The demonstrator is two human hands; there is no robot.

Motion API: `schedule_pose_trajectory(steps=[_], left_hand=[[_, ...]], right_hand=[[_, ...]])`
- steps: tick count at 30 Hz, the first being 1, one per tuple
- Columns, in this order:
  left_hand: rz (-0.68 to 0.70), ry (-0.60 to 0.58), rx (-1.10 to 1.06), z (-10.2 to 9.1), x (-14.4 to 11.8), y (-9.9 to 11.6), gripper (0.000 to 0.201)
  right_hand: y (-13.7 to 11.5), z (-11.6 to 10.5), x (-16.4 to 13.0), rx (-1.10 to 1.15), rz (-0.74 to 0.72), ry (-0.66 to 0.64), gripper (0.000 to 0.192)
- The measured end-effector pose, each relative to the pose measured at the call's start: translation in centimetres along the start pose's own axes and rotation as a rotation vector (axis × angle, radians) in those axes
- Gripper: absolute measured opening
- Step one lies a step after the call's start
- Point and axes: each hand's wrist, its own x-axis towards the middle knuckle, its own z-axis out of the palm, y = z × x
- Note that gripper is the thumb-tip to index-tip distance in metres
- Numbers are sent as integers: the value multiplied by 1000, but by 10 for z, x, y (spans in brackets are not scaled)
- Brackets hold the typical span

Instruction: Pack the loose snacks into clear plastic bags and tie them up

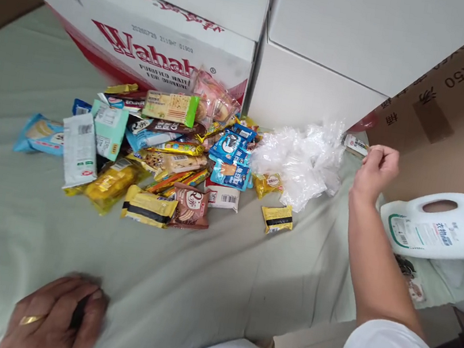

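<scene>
White small flat packet [355,145] sits pinched in the right hand [375,169]; left hand [56,313], well apart, grasps a dark object [79,311].

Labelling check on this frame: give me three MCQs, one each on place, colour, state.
1. Where is the clear bag?
A. right of the snack pile
B. on the boxes
C. under the jug

2. What colour is the jug?
A. red
B. white
C. black

3. What is the right hand doing?
A. lying flat and open
B. pinching a small packet
C. gripping the jug

A: the bag lies just right of the snack pile.
B: its body is white.
B: its fingers close on a small packet.
</scene>
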Motion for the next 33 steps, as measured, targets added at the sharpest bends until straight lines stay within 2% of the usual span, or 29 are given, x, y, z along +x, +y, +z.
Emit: schedule_pose_trajectory(steps=[2,5,7,9,11,12,14,16,18,19,22,24,25,27,29,31,33], left_hand=[[37,-26,68,-1,0,4,7],[95,-11,110,-2,-3,5,5],[121,12,104,-2,-4,5,6],[140,27,76,-4,-4,5,5],[145,32,39,-6,-4,6,6],[136,37,14,-8,-4,6,7],[76,50,-63,-12,-5,9,7],[-71,48,-179,-17,-6,19,6],[-315,-2,-350,-20,-3,39,10],[-465,-45,-460,-19,2,51,15],[-768,-317,-987,-9,26,92,37],[-891,-449,-1246,4,45,112,50],[-902,-494,-1317,11,52,119,52],[-846,-535,-1344,22,61,127,50],[-761,-511,-1288,29,60,130,44],[-685,-436,-1204,32,54,131,37],[-609,-362,-1132,32,46,131,31]], right_hand=[[-23,1,-27,-4,2,-7,31],[-45,9,-52,-15,72,-262,34],[-55,11,-56,80,198,-300,28],[-66,2,-58,315,349,-189,25],[-83,-14,-66,644,465,-93,30],[-93,-24,-75,811,512,-99,34],[-113,-38,-103,1076,596,-212,40],[-133,-42,-142,1163,628,-336,40],[-151,-39,-183,1053,535,-422,33],[-160,-37,-203,944,427,-469,26],[-183,-31,-245,622,-27,-644,5],[-195,-30,-260,524,-277,-739,6],[-199,-31,-264,506,-353,-768,10],[-203,-33,-270,504,-408,-827,13],[-203,-38,-276,564,-315,-925,14],[-203,-42,-283,694,-70,-1035,21],[-203,-44,-291,801,199,-1092,33]])
